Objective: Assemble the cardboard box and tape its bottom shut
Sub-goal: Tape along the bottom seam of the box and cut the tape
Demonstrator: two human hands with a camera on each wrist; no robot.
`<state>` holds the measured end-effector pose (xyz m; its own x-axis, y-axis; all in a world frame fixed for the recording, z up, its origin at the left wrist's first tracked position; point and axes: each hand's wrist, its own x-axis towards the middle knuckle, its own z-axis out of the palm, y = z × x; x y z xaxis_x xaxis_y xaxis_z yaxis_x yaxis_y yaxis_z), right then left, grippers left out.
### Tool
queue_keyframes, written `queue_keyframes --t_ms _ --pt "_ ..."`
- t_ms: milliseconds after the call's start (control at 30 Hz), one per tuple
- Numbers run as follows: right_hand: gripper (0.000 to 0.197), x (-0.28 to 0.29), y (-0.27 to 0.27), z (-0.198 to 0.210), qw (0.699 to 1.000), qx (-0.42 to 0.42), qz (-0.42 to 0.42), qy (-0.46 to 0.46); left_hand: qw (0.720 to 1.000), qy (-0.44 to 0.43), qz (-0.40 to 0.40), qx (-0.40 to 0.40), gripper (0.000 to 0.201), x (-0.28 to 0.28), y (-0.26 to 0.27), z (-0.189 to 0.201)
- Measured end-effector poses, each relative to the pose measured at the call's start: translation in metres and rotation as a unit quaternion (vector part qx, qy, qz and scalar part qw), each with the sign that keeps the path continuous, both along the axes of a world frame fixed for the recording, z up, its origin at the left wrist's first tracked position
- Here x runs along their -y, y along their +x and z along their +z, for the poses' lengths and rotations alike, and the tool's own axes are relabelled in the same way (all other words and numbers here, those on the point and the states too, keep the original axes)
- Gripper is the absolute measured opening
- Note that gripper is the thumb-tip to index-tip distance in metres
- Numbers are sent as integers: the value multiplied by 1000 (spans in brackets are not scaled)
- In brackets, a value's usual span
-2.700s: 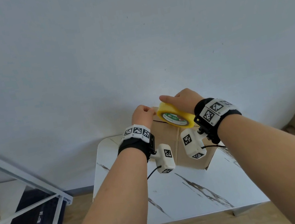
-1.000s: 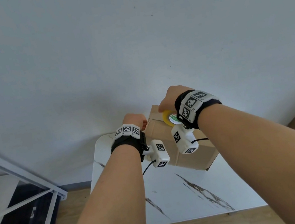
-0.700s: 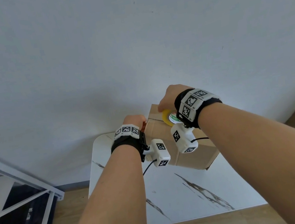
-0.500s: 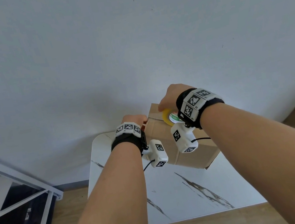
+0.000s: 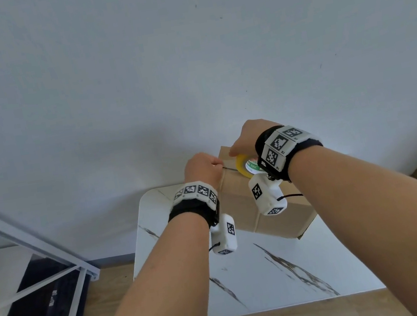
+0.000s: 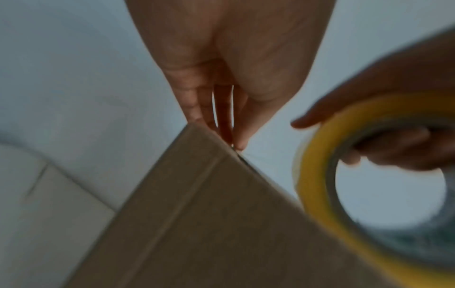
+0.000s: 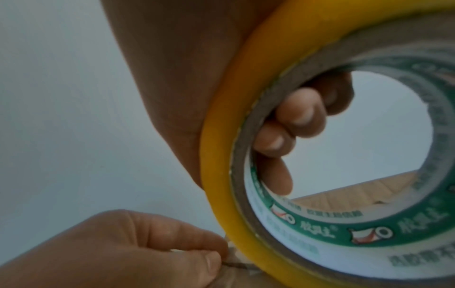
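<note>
Cardboard box [image 5: 239,202] on tabletop [image 5: 264,281]; left hand [image 5: 202,168] pinching tape end at box edge; right hand [image 5: 246,137] gripping yellow tape roll [image 5: 244,165].

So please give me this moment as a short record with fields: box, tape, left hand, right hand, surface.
box: cardboard box on the table, flaps closed on top
tape: yellow tape roll at the box's far top edge
left hand: left hand pinches the tape end at the box edge
right hand: right hand grips the roll, fingers through its core
surface: white marbled table
</note>
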<state>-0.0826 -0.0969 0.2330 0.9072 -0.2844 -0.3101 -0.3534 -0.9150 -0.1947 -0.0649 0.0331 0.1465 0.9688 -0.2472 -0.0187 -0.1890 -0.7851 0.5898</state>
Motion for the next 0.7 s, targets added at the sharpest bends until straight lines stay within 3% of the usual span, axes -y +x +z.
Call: queue_keyframes --t_ms 100,233,333,500,700 --pt "33 2 -2 2 1000 8 2 21 996 65 -35 58 32 1 -4 -7" --pt "40 11 -10 5 993 13 -23 114 977 165 -71 111 38 3 -15 -13" --pt "51 24 -25 2 984 38 -37 170 965 219 -61 132 41 7 -26 -12" --pt "47 51 -46 -3 959 106 -55 256 948 282 -33 141 45 15 -43 -14" --pt "50 57 -58 0 975 119 -40 184 929 350 -27 121 51 25 -56 -12"
